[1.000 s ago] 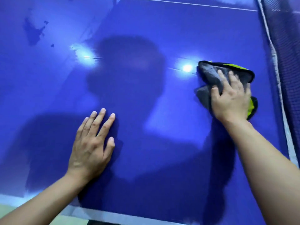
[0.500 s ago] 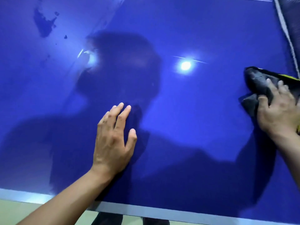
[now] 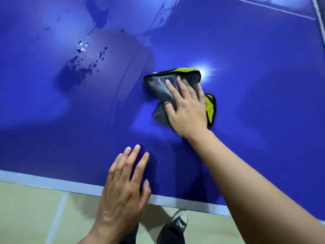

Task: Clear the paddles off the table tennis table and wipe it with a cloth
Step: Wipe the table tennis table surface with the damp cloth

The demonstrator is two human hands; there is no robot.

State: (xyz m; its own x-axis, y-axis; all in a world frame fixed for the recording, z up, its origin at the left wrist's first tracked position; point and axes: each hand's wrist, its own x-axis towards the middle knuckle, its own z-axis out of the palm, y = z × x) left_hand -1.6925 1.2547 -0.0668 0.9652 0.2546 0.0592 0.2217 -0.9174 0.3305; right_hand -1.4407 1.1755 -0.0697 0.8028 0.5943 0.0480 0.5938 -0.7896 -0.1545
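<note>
Worktop: The blue worktop (image 3: 255, 103) fills most of the view and is shiny.
Cloth: The cloth (image 3: 158, 85) lies bunched up near the middle of the worktop. It is grey on top, with yellow at its far edge and right side, and a black rim.
Right hand: The right hand (image 3: 186, 110) lies flat on the cloth and presses it down. Its fingers are straight and spread, pointing to the far side. Part of the cloth is hidden under it.
Left hand: The left hand (image 3: 123, 187) rests flat on the near edge of the worktop, apart from the cloth. Its fingers are straight and hold nothing.
Wet spots: Dark wet spots (image 3: 79, 67) sit on the far left part of the worktop, well apart from the cloth.
Light spot: A bright light spot (image 3: 204, 72) shines on the worktop just beside the cloth's far right corner.
Edge line: A pale edge line (image 3: 52, 182) runs along the near side of the worktop.
Net: A bit of the net (image 3: 319, 14) shows at the far right.
Floor: The pale floor (image 3: 35, 208) lies below the near edge. A dark shoe (image 3: 180, 220) stands on it.
</note>
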